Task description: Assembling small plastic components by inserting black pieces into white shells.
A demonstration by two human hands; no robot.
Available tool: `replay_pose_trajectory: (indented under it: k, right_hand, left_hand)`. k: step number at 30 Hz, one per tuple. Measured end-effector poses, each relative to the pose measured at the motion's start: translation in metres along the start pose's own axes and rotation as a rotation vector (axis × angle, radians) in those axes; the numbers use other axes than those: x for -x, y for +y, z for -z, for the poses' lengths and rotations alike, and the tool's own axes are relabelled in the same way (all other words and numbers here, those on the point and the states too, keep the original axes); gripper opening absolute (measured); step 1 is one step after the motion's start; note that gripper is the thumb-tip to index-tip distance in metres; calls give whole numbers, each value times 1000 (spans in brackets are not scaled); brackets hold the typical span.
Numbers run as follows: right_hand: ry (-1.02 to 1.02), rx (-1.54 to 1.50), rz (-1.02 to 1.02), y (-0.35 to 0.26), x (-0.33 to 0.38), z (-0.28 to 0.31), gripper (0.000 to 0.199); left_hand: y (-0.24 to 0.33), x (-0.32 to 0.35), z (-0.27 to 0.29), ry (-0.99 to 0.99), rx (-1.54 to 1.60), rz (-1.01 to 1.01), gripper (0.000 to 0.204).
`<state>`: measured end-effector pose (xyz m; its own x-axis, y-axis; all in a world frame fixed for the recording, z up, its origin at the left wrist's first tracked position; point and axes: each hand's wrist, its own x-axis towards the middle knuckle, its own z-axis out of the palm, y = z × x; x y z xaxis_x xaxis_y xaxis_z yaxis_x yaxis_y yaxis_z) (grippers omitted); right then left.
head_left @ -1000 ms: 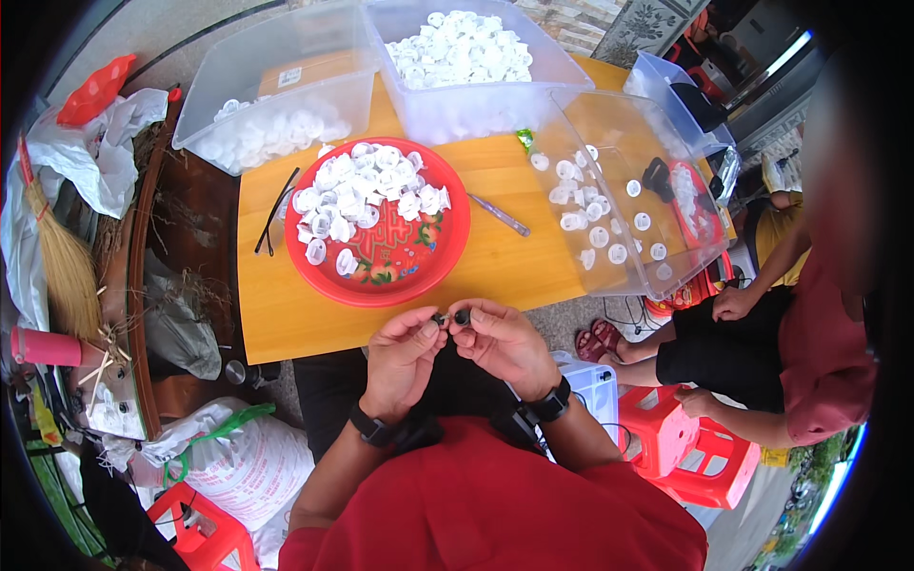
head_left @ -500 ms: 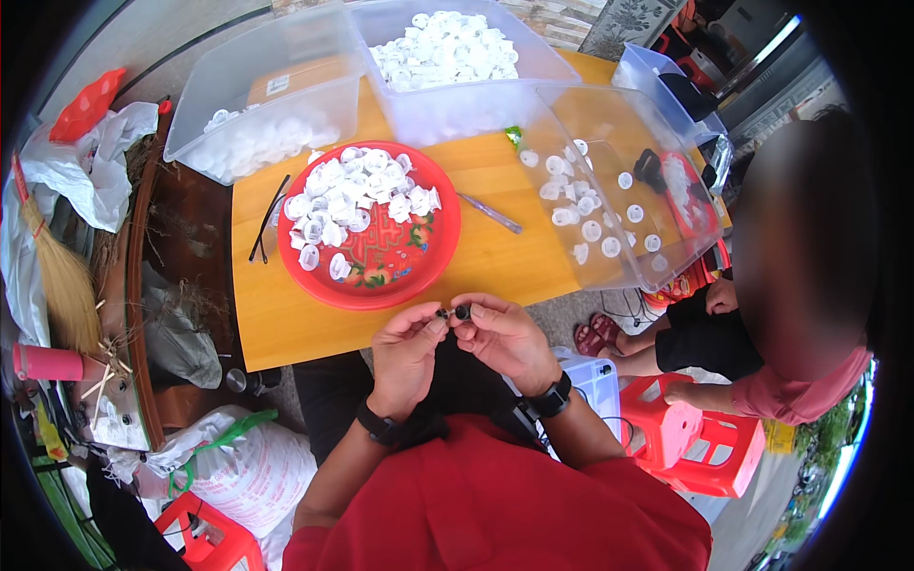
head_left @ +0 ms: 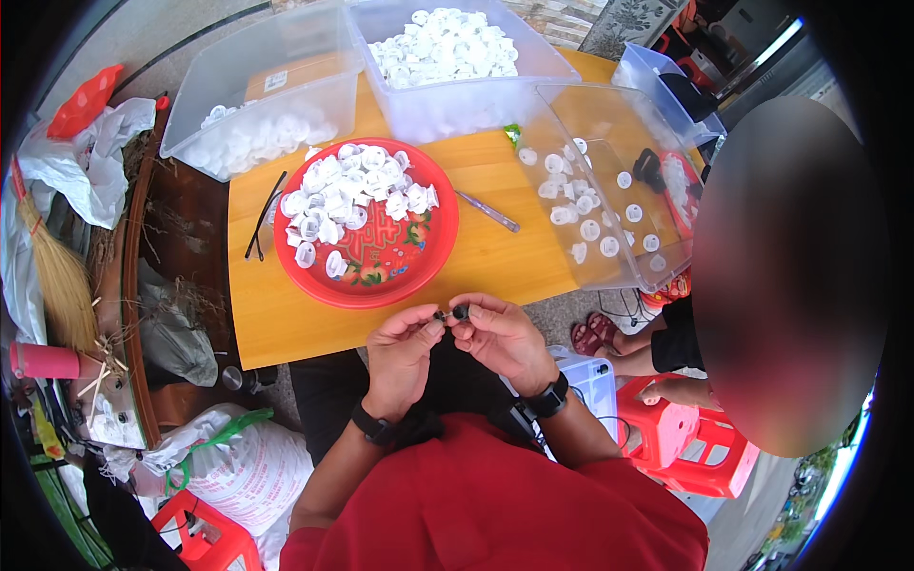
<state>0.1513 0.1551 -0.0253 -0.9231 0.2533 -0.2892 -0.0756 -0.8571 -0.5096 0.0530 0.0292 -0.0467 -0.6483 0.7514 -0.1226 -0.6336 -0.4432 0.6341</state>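
Observation:
Both hands meet just off the near edge of the table, fingertips almost touching. My left hand (head_left: 402,354) pinches a tiny dark piece between thumb and forefinger; its kind is too small to make out. In the pinch of my right hand (head_left: 505,341) is a small round black part (head_left: 461,312), its round end facing up. Directly beyond them stands a red round tray (head_left: 440,238) with a fruit pattern. Small white plastic caps (head_left: 347,186) are heaped on its far side, with a few lying apart toward the near left.
Beyond the tray are two clear plastic bins (head_left: 457,100) of white caps. A tilted clear bin (head_left: 619,276) with loose caps is on the right. A pen (head_left: 487,211) and dark glasses (head_left: 265,217) flank the tray. A person (head_left: 785,285) sits at right by red stools (head_left: 657,428).
My hands stay nearly still, both pinches kept close together. The person at the right has leaned in toward the table.

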Motion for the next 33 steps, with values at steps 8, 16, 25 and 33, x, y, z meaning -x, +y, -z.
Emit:
replay_pose_trajectory:
  k: [8,16,25,33]
  right_hand:
    - [10,-13,-17,2,-1,3,26]
    - [58,44,20,2,1,-1,23]
    - [54,100,47,3,2,-2,23]
    - [61,68,9,3,1,-2,23]
  left_hand:
    - [1,2,-6,-12,-43,-62,24]
    - [-1,4,-5,-20,-78,-100,25]
    - [-3,6,-8,-6,-144,-151,24]
    - [-2,8,-15,-38,-413,-309,20]
